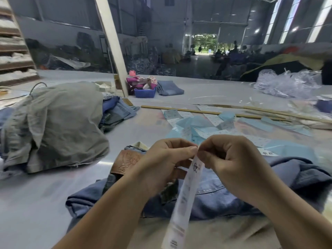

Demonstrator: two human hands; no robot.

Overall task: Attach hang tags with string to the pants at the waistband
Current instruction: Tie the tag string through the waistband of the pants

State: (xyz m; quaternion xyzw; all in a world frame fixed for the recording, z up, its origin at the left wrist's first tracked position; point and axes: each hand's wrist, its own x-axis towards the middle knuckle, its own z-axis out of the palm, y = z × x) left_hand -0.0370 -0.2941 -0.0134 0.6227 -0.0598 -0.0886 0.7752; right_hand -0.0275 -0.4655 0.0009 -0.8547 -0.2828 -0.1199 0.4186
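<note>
A pair of blue denim pants lies across the table in front of me, with a brown leather waistband patch at its left end. A long white printed hang tag hangs down over the denim. My left hand and my right hand meet fingertip to fingertip at the tag's top end and pinch it there. Any string between the fingers is too fine to make out.
A grey bundle of cloth sits at the left, with folded jeans behind it. Loose white tags and blue paper sheets lie beyond my hands. A wooden stick, a blue bin and clear plastic bags stand farther back.
</note>
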